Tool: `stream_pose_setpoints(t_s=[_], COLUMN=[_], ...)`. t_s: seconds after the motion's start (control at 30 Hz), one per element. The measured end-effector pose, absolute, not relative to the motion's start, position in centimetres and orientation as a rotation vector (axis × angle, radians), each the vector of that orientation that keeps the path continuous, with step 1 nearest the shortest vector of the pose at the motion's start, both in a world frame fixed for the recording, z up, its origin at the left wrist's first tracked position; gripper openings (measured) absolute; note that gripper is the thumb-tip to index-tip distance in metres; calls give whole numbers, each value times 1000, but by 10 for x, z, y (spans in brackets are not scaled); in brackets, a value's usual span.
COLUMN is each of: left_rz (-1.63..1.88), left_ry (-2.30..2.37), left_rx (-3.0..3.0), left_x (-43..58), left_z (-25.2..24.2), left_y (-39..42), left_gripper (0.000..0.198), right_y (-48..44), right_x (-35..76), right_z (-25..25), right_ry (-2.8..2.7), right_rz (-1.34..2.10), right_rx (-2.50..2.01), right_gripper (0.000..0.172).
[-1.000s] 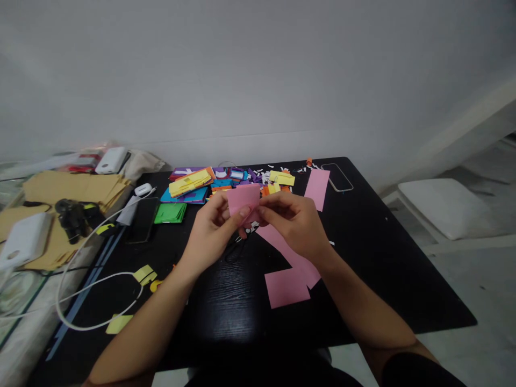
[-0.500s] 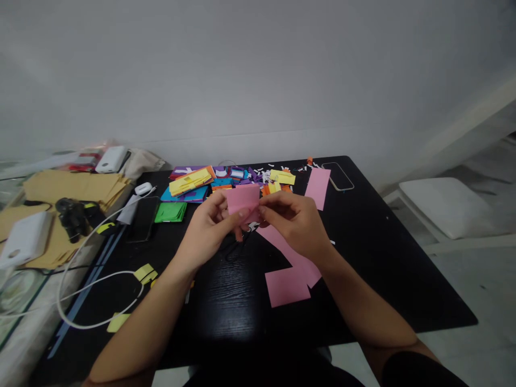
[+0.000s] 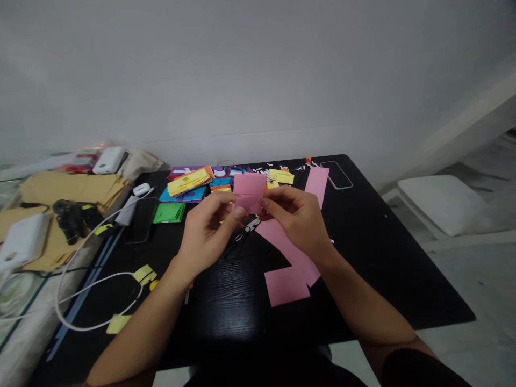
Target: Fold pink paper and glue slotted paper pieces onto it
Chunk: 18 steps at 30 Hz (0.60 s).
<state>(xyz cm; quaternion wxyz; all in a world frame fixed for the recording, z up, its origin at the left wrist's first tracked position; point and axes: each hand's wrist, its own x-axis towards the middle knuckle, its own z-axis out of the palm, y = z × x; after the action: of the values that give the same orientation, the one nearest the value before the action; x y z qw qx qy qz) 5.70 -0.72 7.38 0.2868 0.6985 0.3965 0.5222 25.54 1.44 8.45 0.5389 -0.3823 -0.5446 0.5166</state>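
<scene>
No legible text, labels, brands, numbers or signs on anything here.

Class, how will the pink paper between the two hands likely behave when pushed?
The pink paper looks thin, so it is probably light and may flex easily. Its visible horizontal crease suggests it could bend there first.

Shows smooth, matt paper in the folded pink rectangular sheet (image 3: 249, 185); glossy, wood-like grain across the black flat tabletop (image 3: 229, 301); smooth plastic on the boxy white device (image 3: 24, 239) at left.
</scene>
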Motion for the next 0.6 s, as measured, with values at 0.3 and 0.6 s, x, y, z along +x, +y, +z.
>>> stream_pose_setpoints(t_s=[0.3,0.6], left_rz=[1409,1493], left_ry=[1230,1153], left_rx=[1896,1988], left_x=[60,60], left_z=[71,74], left_y=[-10,-11], left_gripper=[10,20], right_y=[9,8], right_x=[251,250], right_z=[82,83], right_ry=[-1316,-1268], right_rz=[1271,1285], right_rx=[-882,-865], right_gripper=[9,9])
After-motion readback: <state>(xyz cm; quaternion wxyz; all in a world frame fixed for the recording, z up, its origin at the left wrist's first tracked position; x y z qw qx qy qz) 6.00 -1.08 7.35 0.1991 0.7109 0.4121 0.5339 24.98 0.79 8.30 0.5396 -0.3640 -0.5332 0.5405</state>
